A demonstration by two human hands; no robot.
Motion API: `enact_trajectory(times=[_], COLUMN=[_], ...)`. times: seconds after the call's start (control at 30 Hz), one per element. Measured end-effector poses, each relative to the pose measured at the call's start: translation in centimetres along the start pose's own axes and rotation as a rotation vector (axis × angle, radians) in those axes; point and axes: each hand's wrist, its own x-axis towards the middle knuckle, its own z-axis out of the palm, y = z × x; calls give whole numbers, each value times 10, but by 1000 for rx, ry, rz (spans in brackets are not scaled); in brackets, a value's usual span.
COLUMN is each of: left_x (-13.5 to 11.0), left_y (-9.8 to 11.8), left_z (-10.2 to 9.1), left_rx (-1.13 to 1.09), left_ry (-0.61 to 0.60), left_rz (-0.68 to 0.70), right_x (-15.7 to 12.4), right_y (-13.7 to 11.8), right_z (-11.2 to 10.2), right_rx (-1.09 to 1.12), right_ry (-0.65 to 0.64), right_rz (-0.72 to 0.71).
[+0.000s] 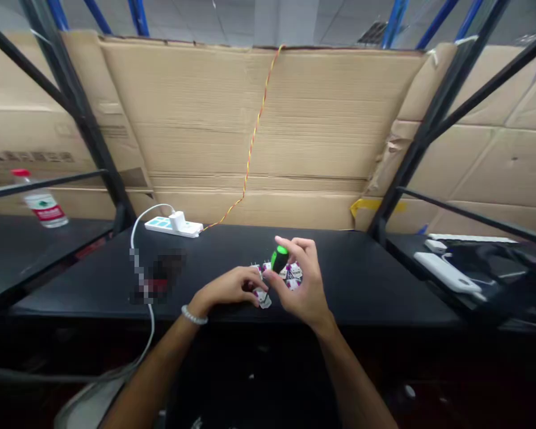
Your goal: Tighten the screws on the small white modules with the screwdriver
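Observation:
My right hand (301,283) is closed around a green and black screwdriver (279,260), tilted with its shaft pointing down and left. Its tip reaches a small white part (263,299) with purple bits, lying near the table's front edge. My left hand (236,287), a pale beaded bracelet (193,315) on its wrist, has its fingers curled against that same part and holds it at the table. Several similar white and purple parts (293,271) lie just behind, partly covered by my right hand.
On the black table (361,286), a white power strip (174,225) with a plug and a twisted red-yellow wire (252,143) sits at the back left. A white cable (134,238) runs down the left side. Cardboard (259,119) walls the back; dark metal posts (406,161) flank the table.

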Motion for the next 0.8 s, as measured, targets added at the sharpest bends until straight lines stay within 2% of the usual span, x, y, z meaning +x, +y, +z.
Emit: enact_trajectory(times=[0.07, 0.23, 0.43, 0.63, 0.8], left_x=[0, 0, 0, 0, 0], left_y=[-1, 2, 2, 0, 3], left_z=[0, -2, -1, -2, -2], left_rx=[0, 26, 30, 32, 36], left_ry=[-9, -25, -12, -29, -25], left_rz=[6, 13, 27, 19, 16], right_x=[0, 1, 2, 3, 4], right_y=[0, -1, -3, -3, -2], right_z=[0, -1, -2, -3, -2], right_rx=[-3, 76, -63, 51, -14], right_ry=[11, -60, 38, -47, -1], right_rz=[13, 36, 20, -6, 14])
